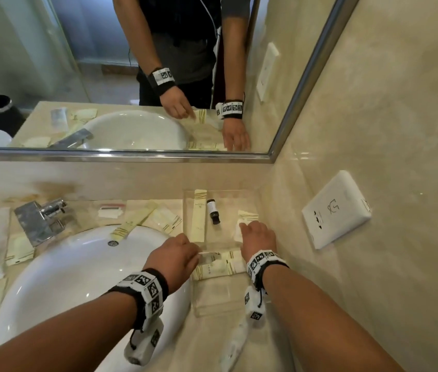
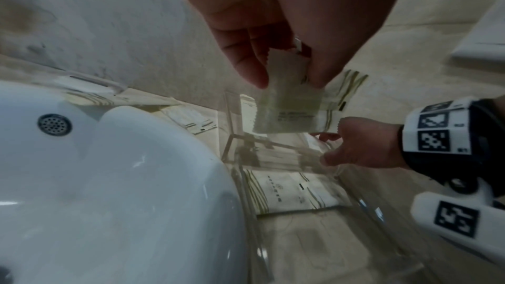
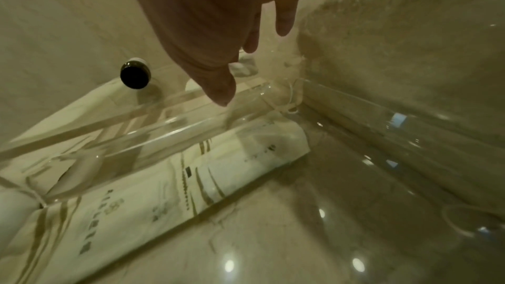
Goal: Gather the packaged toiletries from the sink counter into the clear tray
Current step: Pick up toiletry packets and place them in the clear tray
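The clear tray (image 1: pixel 212 299) stands right of the sink, against the side wall. In it lie a long cream packet (image 1: pixel 199 214), a small dark bottle (image 1: pixel 213 210) and flat cream packets (image 1: pixel 220 265). My left hand (image 1: pixel 199 253) hovers over the tray's left rim and pinches a small translucent packet (image 2: pixel 289 111) between thumb and fingers. My right hand (image 1: pixel 244 227) reaches into the far right compartment. Its fingers (image 3: pixel 284 18) are straight and spread, over a white packet (image 1: pixel 239 233) by the corner. The bottle (image 3: pixel 135 76) lies left of that hand.
The white sink (image 1: pixel 78 269) with its chrome faucet (image 1: pixel 38 221) fills the left. More cream packets (image 1: pixel 159 216) lie behind the basin and along the left counter (image 1: pixel 19 248). A wall socket (image 1: pixel 336 208) sits on the right wall, and a mirror (image 1: pixel 121 154) runs above.
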Action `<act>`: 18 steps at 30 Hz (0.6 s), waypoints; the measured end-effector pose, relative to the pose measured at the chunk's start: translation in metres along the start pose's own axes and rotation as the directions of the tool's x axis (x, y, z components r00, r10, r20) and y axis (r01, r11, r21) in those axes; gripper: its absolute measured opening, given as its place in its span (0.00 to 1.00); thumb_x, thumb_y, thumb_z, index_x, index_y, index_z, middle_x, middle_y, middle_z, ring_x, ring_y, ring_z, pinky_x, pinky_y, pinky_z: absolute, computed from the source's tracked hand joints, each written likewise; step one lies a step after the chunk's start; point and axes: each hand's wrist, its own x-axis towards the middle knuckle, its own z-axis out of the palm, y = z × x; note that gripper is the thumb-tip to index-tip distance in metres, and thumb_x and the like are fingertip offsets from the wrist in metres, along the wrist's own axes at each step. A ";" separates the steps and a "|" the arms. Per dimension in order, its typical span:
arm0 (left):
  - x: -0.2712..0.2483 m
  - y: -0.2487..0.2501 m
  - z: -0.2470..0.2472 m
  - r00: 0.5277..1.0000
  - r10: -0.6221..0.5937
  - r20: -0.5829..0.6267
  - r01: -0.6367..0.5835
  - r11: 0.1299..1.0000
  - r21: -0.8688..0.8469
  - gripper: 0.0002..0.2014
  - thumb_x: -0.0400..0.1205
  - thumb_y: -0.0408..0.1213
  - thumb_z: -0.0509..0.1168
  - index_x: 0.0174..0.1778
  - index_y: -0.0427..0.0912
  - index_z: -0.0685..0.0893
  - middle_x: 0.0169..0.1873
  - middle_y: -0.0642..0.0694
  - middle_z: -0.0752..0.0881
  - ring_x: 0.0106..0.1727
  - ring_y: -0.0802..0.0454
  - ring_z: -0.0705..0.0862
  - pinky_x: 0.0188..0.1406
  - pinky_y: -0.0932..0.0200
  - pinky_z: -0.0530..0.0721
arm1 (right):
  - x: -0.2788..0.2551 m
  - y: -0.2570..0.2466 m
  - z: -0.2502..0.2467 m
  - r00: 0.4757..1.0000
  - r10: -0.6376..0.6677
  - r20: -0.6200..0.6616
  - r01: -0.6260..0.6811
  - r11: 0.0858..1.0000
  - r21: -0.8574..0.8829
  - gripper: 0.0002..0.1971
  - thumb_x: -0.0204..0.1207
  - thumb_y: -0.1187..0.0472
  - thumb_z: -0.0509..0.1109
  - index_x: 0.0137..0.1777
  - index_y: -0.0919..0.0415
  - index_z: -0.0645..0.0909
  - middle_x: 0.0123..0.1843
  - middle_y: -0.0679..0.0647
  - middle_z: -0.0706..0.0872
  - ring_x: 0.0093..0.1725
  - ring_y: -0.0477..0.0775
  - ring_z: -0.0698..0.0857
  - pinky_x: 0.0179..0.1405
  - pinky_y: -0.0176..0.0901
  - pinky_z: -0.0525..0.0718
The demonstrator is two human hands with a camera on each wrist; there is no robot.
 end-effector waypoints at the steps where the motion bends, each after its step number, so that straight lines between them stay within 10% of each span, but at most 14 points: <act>1: 0.000 0.001 0.003 1.000 0.005 0.006 -0.005 1.000 -0.003 0.13 0.85 0.52 0.58 0.58 0.55 0.85 0.48 0.56 0.79 0.51 0.54 0.80 0.44 0.55 0.84 | -0.002 0.002 0.003 1.000 0.002 -0.004 -0.002 1.000 0.014 0.27 0.76 0.59 0.68 0.75 0.48 0.70 0.66 0.55 0.78 0.65 0.59 0.77 0.62 0.55 0.76; 18: 0.025 0.016 0.017 0.998 -0.017 0.054 0.014 0.998 0.066 0.04 0.82 0.48 0.60 0.43 0.55 0.73 0.42 0.56 0.79 0.37 0.54 0.79 0.37 0.58 0.81 | -0.015 0.012 0.006 0.999 -0.007 -0.041 0.010 0.998 0.065 0.27 0.75 0.68 0.64 0.74 0.50 0.72 0.66 0.56 0.76 0.60 0.60 0.79 0.48 0.49 0.82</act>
